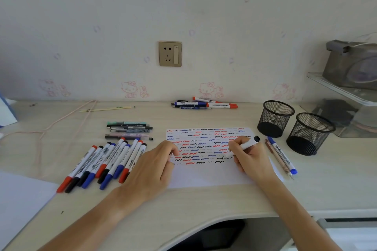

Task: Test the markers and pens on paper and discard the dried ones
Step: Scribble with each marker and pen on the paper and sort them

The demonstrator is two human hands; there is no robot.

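A white paper sheet (pixel 204 175) covered with red, blue and black squiggles lies mid-desk. My right hand (pixel 250 156) grips a white marker with a black end (pixel 247 144), its tip touching the paper at the right end of the lowest squiggle row. My left hand (pixel 152 167) rests on the sheet's left edge, fingers curled, thumb and forefinger pinched together; whether it holds a cap I cannot tell. Several markers (pixel 104 164) lie fanned out to the left. Several thin pens (pixel 128 130) lie behind them. A blue marker and a thin pen (pixel 282 156) lie right of the paper.
Two black mesh pen cups (pixel 275 118) (pixel 310 133) stand at the right. Another group of markers (pixel 204 104) lies by the wall, with a yellow pencil (pixel 107 108) further left. A pink cord (pixel 47 128) trails over the left desk. White sheet (pixel 18 199) at front left.
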